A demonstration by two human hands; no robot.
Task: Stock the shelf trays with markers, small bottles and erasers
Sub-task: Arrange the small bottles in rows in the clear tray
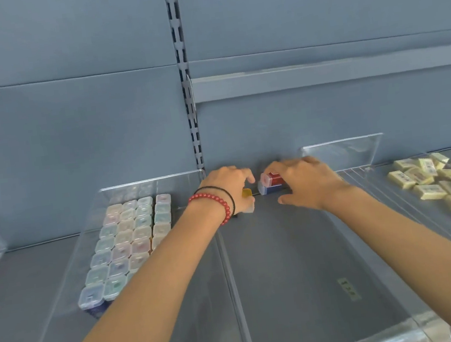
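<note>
Reaching deep along the grey shelf [87, 258], the person works at the back of the middle tray [299, 247], a clear tray whose floor is mostly bare. The left tray [149, 181] holds neat rows of small bottles [129, 233] with clear caps; the right tray [361, 179] holds a loose heap of erasers [431, 191].

The left hand [229, 190] has its fingers curled round a yellow bottle [247, 196]. The right hand [305, 183] bends its fingers over a red and blue pair of bottles [272, 183] at the tray's back wall, with the thumb spread away low.

These bottles look light, rigid and smooth-sided, so likely slippery and quick to topple. A pinch across the square body below the cap seems safest.

A small sticker [348, 289] on the middle tray's floor carries print too blurred to read. The erasers' sleeves are also illegible.
</note>
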